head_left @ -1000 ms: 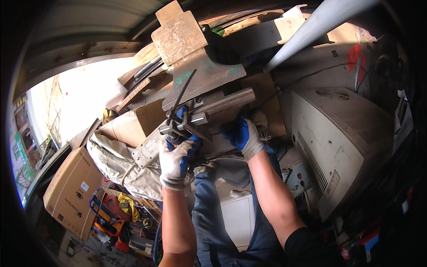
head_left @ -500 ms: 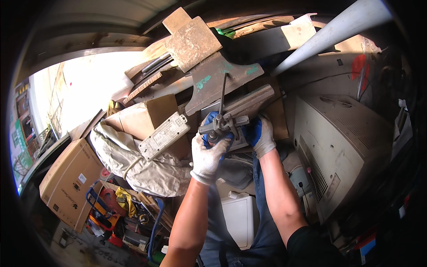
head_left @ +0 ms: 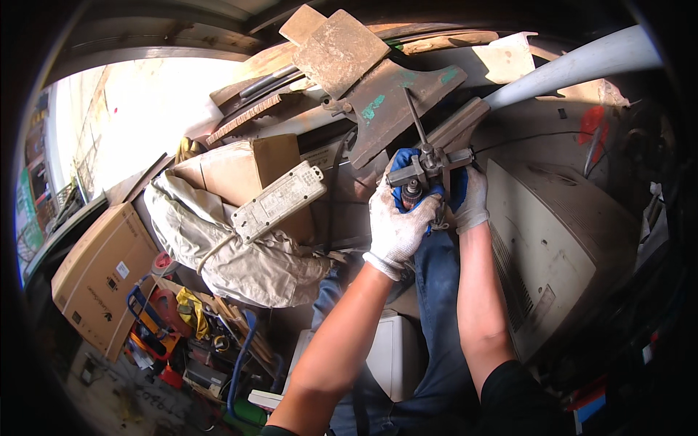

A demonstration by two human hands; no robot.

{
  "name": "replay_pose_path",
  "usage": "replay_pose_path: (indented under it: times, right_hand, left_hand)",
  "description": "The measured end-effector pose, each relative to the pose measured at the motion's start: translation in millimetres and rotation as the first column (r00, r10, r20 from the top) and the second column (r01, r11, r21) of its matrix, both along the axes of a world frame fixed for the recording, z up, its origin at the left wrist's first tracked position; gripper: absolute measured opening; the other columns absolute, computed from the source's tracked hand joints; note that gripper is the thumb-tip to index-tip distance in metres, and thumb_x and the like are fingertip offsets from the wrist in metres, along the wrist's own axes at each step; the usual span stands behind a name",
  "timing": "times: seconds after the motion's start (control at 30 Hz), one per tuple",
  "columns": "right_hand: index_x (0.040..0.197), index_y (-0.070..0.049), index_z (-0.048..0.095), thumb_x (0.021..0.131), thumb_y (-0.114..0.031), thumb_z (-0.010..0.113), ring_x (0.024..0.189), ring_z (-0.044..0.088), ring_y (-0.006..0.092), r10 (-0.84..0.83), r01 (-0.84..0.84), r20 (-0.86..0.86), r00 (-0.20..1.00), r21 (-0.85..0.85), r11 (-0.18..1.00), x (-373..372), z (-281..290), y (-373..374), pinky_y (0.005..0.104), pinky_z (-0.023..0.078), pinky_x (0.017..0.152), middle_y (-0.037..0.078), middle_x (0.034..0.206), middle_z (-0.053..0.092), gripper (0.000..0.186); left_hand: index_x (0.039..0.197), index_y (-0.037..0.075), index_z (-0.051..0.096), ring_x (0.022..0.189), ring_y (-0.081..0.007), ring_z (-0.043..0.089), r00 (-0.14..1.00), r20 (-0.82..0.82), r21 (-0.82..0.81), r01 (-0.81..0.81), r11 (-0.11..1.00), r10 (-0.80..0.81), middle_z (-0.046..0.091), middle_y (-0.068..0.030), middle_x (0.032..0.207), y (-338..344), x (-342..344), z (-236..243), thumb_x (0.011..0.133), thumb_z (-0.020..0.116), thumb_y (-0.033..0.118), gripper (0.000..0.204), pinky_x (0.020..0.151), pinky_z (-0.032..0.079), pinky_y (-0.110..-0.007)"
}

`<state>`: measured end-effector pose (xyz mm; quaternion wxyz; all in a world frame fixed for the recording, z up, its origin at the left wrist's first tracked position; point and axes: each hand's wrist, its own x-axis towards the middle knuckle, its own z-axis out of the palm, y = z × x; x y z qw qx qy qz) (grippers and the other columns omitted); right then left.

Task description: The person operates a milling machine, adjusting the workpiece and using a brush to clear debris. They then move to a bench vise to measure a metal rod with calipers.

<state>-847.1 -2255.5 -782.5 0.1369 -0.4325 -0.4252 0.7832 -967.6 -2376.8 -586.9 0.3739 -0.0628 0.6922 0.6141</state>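
Note:
My left hand [head_left: 396, 229], in a white glove with blue palm coating, is closed round a dark metal puller-like tool [head_left: 431, 167] with a crossbar and a long thin rod. Its thumb lies beside a round, dark threaded end [head_left: 411, 190]. My right hand [head_left: 471, 195], gloved alike, is at the crossbar's right side; its fingers are curled behind the tool and partly hidden. The rod slants up and left, in front of a heavy brown steel piece [head_left: 403, 102] with green paint patches. I cannot tell whether the tool touches that piece.
A dirty power strip [head_left: 280, 202] lies on crumpled pale cloth [head_left: 211, 232] beside a cardboard box [head_left: 269, 163]. A large beige metal casing [head_left: 560, 240] stands at right. Far off, a rusty plate [head_left: 340, 54] rests on the steel piece; a grey pipe [head_left: 574, 65] crosses behind.
Both hands have moved to the right with the tool, away from the power strip. The rod, nearly upright before, now leans left. The whole view has shifted somewhat too.

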Motion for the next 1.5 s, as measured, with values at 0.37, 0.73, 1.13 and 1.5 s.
replay_pose_path:
  times: [0.37,0.73,1.13,1.5]
  right_hand:
    - [0.115,0.001,0.061,0.094,-0.021,0.060,0.087,0.065,0.0174,-0.034,-0.068,0.432,0.901,0.218,0.974,-6.9,69.8,17.4,0.0314,0.053,0.081,0.010,0.101,0.067,0.031]
    - [0.124,0.005,0.057,0.086,-0.007,0.062,0.068,0.056,0.0033,0.648,-0.595,0.052,0.760,-0.344,0.726,-21.3,302.9,-20.5,0.0160,0.043,0.057,0.004,0.085,0.064,0.041]
    - [0.128,0.004,0.053,0.098,-0.011,0.053,0.092,0.068,0.0202,0.265,-0.507,0.433,0.862,0.735,0.449,2.1,337.5,-40.2,0.0263,0.059,0.064,0.021,0.119,0.063,0.034]
    - [0.121,0.005,0.058,0.103,-0.022,0.043,0.097,0.067,0.0238,0.172,-0.341,0.413,0.895,0.381,0.859,-33.2,376.4,-68.7,0.0317,0.057,0.078,0.020,0.115,0.063,0.036]
  left_hand:
    - [0.081,0.003,0.068,0.057,-0.0016,0.047,0.994,0.071,-0.005,0.088,0.996,-0.087,0.059,0.0051,0.064,-26.2,-20.6,38.0,0.080,0.071,0.005,0.005,0.053,0.039,-0.021]
    - [0.086,0.000,0.065,0.063,-0.0232,0.059,0.738,-0.139,0.166,0.675,0.719,-0.660,0.064,-0.0109,0.075,-94.0,-12.2,79.2,0.068,0.075,0.013,0.024,0.065,0.050,-0.035]
    - [0.117,0.004,0.060,0.098,-0.0366,0.062,0.761,-0.266,-0.080,0.594,0.800,-0.592,0.065,-0.0166,0.107,-136.4,-0.6,74.9,0.060,0.086,0.050,0.078,0.086,0.049,-0.040]
    - [0.137,0.012,0.047,0.092,-0.0341,0.064,0.633,-0.354,-0.255,0.643,0.722,-0.688,0.063,-0.0158,0.103,-130.3,1.4,101.7,0.073,0.071,0.058,0.082,0.075,0.052,-0.041]
